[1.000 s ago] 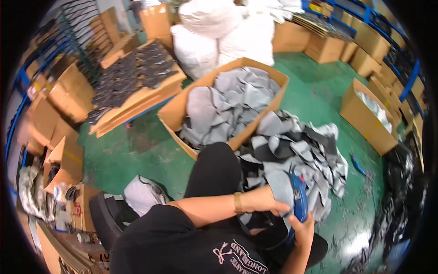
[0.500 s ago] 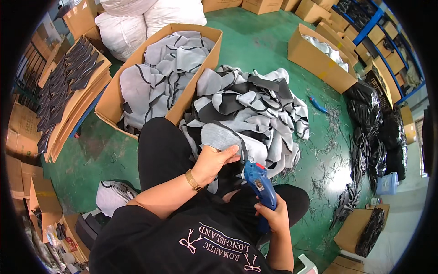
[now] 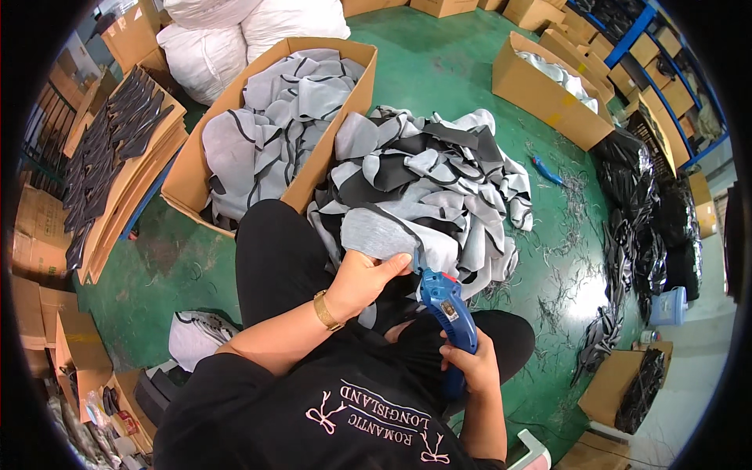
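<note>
Holding a grey fabric piece (black-edged), left hand pinches it.

An open brown carton of grey pieces sits upper left; another brown carton upper right; two white sacks behind.

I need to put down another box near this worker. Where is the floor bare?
Bare green floor lies between the long carton of grey pieces and the carton at upper right. A smaller patch sits between the long carton and the flat cardboard stack. Right of the fabric pile, thread scraps litter it.
</note>
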Demonstrator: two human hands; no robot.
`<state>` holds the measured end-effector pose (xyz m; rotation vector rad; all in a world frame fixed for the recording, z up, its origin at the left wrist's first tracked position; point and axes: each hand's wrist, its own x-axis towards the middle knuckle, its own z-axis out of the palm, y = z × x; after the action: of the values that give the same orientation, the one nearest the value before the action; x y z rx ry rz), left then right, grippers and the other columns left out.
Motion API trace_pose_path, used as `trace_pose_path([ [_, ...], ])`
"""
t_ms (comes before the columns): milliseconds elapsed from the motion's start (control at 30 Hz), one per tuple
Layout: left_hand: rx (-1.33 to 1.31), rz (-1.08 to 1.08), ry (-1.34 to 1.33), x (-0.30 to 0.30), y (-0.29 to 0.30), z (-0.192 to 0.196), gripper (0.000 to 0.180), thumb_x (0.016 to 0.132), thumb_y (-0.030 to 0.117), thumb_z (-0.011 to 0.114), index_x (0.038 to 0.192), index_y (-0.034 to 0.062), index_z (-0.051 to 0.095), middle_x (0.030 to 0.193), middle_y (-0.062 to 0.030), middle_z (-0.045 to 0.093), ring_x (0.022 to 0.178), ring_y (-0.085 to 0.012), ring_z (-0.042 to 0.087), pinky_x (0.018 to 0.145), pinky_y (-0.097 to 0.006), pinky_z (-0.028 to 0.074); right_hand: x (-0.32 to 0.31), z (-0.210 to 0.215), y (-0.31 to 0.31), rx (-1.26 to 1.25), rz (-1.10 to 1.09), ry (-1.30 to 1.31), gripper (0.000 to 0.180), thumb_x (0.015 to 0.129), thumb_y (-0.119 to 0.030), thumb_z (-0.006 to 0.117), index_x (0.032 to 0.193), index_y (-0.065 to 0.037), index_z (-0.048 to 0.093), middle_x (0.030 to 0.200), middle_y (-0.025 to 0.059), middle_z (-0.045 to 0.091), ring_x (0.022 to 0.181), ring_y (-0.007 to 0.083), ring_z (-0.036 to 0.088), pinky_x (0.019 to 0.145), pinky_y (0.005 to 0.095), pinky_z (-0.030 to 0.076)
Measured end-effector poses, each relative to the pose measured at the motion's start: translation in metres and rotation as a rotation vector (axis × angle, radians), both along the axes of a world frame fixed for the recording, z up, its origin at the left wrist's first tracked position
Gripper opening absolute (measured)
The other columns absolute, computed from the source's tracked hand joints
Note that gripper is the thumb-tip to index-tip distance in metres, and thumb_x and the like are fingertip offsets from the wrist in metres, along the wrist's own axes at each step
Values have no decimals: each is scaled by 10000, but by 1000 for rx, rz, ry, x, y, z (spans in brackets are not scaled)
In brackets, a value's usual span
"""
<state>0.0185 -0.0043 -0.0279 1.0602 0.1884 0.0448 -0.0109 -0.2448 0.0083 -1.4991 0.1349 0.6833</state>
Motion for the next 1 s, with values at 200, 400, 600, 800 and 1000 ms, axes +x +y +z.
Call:
trace_pose_path([
  [200, 11, -60, -68, -4, 2, 8, 276, 878, 42, 641, 1138, 12, 557, 1019, -51, 630, 892, -128, 616, 774, -296, 543, 2, -1, -1, 94, -15, 51, 313, 683, -18, 693, 970, 49, 590, 715, 70, 591, 547, 172, 582, 517, 286, 492],
  [400, 218, -230, -124, -8, 11, 13, 225, 883, 37, 632, 1102, 19, 587, 971, -33, 635, 870, -108, 606, 782, -269, 517, 12, 0, -4, 211, -29, 74, 322, 697, -16, 709, 988, 54, 590, 759, 67, 592, 573, 171, 585, 529, 285, 491],
  [600, 25, -376, 35, -11, 0, 16, 244, 900, 94, 629, 1131, 25, 594, 1016, -14, 637, 887, -97, 597, 780, -257, 509, 41, 22, 22, -151, -142, -370, 431, 667, -116, 814, 1004, 24, 586, 774, 34, 610, 641, 101, 575, 592, 245, 479],
  [800, -61, -187, -12, -10, -20, 16, 339, 888, 128, 656, 1198, 45, 550, 1094, -15, 620, 977, -99, 579, 830, -268, 485, 43, 7, 47, -319, -38, -458, 366, 684, -116, 784, 984, 0, 610, 790, 25, 632, 685, 90, 581, 648, 262, 486],
  [1000, -165, -142, 142, -4, -5, 21, 317, 881, 107, 661, 1175, 47, 558, 1062, -15, 627, 932, -106, 603, 794, -262, 498, 38, -7, 26, -1, -109, -195, 382, 695, -67, 762, 1011, 40, 576, 820, 68, 617, 638, 145, 600, 613, 265, 493],
])
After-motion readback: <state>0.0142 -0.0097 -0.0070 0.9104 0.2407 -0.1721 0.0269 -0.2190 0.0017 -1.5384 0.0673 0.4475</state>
